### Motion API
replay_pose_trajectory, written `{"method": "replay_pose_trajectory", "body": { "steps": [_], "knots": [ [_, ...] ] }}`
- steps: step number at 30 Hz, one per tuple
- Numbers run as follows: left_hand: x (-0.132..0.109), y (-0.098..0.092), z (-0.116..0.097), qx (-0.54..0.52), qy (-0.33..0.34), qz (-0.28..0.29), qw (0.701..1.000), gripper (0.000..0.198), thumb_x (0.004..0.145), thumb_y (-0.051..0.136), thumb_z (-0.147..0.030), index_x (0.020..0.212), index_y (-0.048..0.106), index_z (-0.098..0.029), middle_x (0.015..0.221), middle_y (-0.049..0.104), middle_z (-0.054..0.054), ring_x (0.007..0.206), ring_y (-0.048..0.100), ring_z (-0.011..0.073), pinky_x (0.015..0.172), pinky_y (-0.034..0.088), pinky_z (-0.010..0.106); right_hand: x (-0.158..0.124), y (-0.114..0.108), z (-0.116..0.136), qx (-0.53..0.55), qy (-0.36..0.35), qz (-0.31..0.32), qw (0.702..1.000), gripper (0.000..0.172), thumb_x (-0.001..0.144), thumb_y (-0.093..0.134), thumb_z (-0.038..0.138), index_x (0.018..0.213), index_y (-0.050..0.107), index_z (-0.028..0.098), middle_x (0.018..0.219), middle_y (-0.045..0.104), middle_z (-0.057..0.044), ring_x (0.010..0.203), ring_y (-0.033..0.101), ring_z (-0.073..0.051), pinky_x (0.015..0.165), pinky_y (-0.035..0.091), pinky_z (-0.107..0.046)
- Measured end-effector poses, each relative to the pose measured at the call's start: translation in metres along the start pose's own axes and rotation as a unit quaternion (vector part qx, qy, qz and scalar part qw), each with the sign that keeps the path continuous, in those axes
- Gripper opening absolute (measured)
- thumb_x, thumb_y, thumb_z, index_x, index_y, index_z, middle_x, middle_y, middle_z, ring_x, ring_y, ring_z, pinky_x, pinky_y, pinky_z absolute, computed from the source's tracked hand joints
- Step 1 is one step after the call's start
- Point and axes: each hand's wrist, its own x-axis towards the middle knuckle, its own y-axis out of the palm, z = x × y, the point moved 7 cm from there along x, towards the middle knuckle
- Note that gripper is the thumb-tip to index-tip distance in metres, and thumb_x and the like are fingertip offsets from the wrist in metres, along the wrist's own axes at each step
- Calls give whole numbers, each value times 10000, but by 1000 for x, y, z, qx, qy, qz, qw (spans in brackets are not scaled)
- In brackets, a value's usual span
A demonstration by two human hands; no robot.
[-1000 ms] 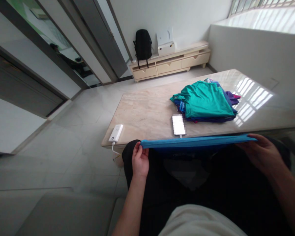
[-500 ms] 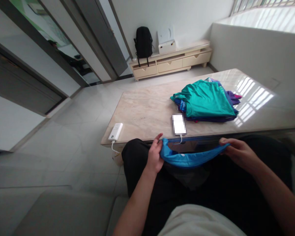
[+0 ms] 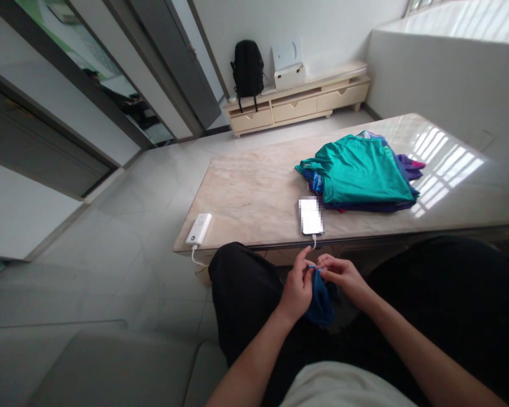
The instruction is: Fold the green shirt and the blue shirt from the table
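Note:
A blue garment [image 3: 320,297] hangs folded in half over my lap, between my knees. My left hand [image 3: 297,285] and my right hand [image 3: 343,278] meet at its top, both pinching the upper edge together. The cloth droops down below my fingers in a narrow bundle. Just beyond my hands is the near edge of a marble table [image 3: 254,198]. On that table lies a stack of folded clothes [image 3: 358,175] with a teal garment on top.
A phone [image 3: 310,216] lies near the table's front edge with a white cable. A white power bank [image 3: 198,228] sits at the left corner. A low cabinet [image 3: 297,104] with a black backpack [image 3: 246,68] stands by the far wall. Grey sofa cushions lie at lower left.
My hands have come together from wide apart, bringing the two ends of the blue garment against each other so it now hangs doubled over my lap.

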Motion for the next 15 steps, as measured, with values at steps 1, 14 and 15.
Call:
{"method": "replay_pose_trajectory", "body": {
  "steps": [1, 14, 15],
  "knots": [
    [0, 0, 1, 9, 0, 7, 1000, 514, 1040, 472, -244, 1547, 383, -237, 1055, 669, 62, 976, 657, 169, 941, 505, 299, 1, -2, -4, -1, 6, -2, 1000, 248, 698, 890, 416, 799, 800, 208, 977, 651, -43, 768, 604, -146, 623, 505, -248],
    [-1, -6, 2, 121, 6, -49, 991, 505, 988, 513, -145, 1469, 512, -298, 1084, 752, 18, 999, 716, 153, 935, 521, 265, 8, -10, -32, -2, 16, -30, 999, 365, 692, 897, 444, 951, 789, 209, 843, 688, -29, 665, 573, -119, 593, 472, -232],
    [-1, -6, 3, 122, 4, -51, 991, 501, 986, 518, -147, 1463, 519, -299, 1075, 756, 15, 990, 720, 152, 924, 524, 261, 8, -10, -32, -3, 12, -31, 999, 358, 690, 897, 446, 942, 794, 213, 862, 684, -29, 667, 568, -117, 592, 468, -234]
  ]
}}
